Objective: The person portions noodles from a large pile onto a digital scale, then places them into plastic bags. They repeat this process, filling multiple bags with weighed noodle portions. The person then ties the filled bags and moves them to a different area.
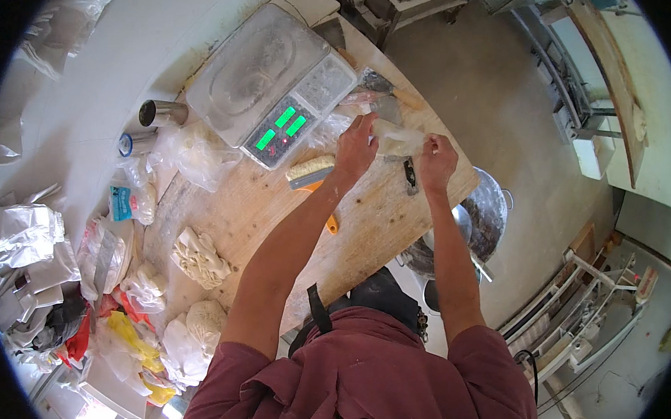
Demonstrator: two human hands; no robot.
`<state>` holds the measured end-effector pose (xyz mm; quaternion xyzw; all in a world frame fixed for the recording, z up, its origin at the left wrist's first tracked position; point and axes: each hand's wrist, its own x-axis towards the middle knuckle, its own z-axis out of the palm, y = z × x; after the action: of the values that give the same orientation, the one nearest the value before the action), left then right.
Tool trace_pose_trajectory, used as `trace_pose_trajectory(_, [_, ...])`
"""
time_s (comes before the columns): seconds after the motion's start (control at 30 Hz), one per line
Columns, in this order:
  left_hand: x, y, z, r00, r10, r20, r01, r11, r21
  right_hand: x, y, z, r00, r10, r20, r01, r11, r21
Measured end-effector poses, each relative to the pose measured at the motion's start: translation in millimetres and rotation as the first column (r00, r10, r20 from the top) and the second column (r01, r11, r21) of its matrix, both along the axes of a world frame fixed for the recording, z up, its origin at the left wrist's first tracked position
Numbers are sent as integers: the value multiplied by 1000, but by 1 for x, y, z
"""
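A pale translucent sheet, perhaps a plastic bag (399, 139), is stretched between my two hands above the wooden worktable (369, 223). My left hand (358, 146) pinches its left end, and my right hand (437, 163) grips the right end with curled fingers. Just left of my left hand lies a bench brush (313, 173) with pale bristles and an orange handle, partly hidden under my forearm. A small dark flat object (410, 176) rests on the wood below the sheet. Beyond my left hand stands a digital scale (258, 70) with its green displays lit.
Clear plastic bags (199, 153) and a metal cup (164, 114) line the wall side. A crumpled cream cloth (201, 257) lies left of my arm. Several bags (134, 335) crowd the lower left. A large metal pot (487, 214) stands beyond the table's right edge. Scrapers (376, 81) lie behind my hands.
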<state>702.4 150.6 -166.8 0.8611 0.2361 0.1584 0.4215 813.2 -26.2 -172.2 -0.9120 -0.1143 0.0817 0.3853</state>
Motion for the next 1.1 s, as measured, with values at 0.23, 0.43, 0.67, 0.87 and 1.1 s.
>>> trace_pose_trajectory(0.23, [10,-1,12,999,30,10,-31,987,157,-9,30,18,857,348,379,-371,929,-15])
trace_pose_trajectory(0.43, [-16,-1,16,915,368,166,-275,869,-410,-16,40,32,921,388,16,-367,855,367])
trace_pose_trajectory(0.67, [-150,3,74,767,596,237,-307,665,-681,-93,85,76,701,690,180,-672,554,492])
trace_pose_trajectory(0.87, [-284,21,81,387,904,181,-547,383,-744,-188,156,68,490,847,205,-760,300,576])
trace_pose_trajectory(1.1, [-389,21,48,171,985,23,-716,140,-683,-239,164,2,353,907,-231,-660,417,625])
